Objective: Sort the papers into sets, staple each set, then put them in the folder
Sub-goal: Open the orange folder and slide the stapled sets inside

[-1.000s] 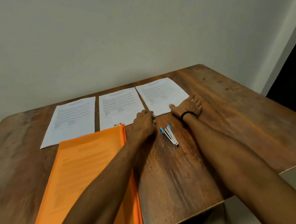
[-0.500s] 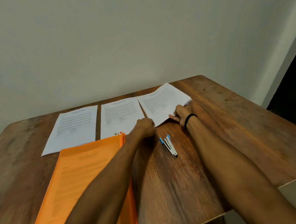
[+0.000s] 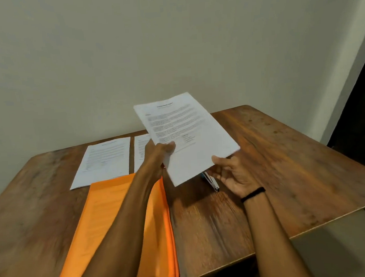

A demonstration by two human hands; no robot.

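Left grip (image 3: 161, 153): clamped on the near-left edge of a held paper set (image 3: 190, 133), thumb on top of the printed face, fingers hidden beneath.

Right grip (image 3: 231, 173): palm turned up at the near-right corner of the same set. Thumb tip meets the sheet's edge and the fingers curl under it, so both grips are grasping this one set. Black band (image 3: 253, 194) on the right wrist.

Held paper set: clear of the surface (image 3: 287, 163), tilted with its far end higher, printed side toward the camera. Title line and blocks of text are visible but too blurred to read. Cannot tell how many sheets it has.

Stapler (image 3: 211, 182): lies on the surface just below the near edge of the held set, beside the right grip's fingers and partly hidden by the paper. Metal body, with a trace of blue at its covered end.

Orange folder (image 3: 126, 218): flat on the surface under the left forearm, reaching to the near edge.

Beyond the folder, two more sets lie flat side by side. The left paper set (image 3: 105, 161) is in full view. The middle paper set (image 3: 141, 150) is largely covered by the left grip and the held set.

Plain pale wall (image 3: 128, 55) behind the surface.
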